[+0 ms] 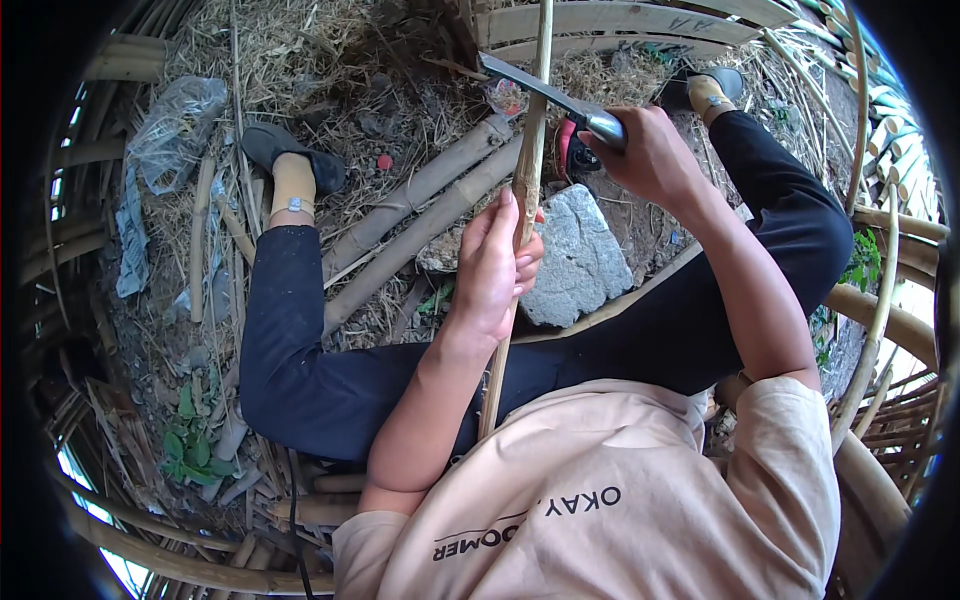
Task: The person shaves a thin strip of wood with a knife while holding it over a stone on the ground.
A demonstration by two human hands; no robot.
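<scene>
Rustic workshop: bamboo poles (425, 233), straw-littered ground (320, 60).

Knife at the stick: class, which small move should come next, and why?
Probably, the right hand should slide the knife slightly along the stick, away from the left hand: the blade crosses the stick beyond that hand, which grips it.

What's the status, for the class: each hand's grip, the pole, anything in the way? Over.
Left hand closed around pole. Right hand closed on knife handle, blade crossing pole, contact unclear. Pale rock nearby, clear of blade.
</scene>
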